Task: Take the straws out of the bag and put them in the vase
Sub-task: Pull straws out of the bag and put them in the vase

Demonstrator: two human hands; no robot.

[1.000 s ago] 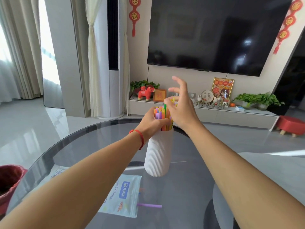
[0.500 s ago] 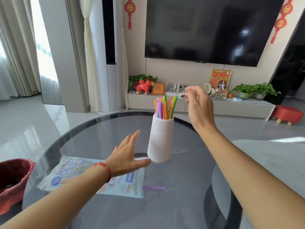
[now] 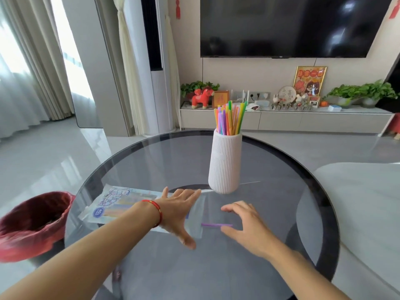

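One purple straw [image 3: 216, 224] lies on the table [image 3: 151, 161], in front of the vase [image 3: 225, 163] full of straws [image 3: 229, 118]. Both hands have left the vase: the right hand [image 3: 244, 226], spread, now reaches this last straw; the left hand [image 3: 177, 213], spread, covers the bag [image 3: 121, 204].

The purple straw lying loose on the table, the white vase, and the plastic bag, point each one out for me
purple straw [image 3: 216, 224]: head view, middle of its length, between the two hands.
white vase [image 3: 225, 163]: head view, middle of its ribbed wall.
plastic bag [image 3: 112, 204]: head view, printed left part, clear of the left hand.
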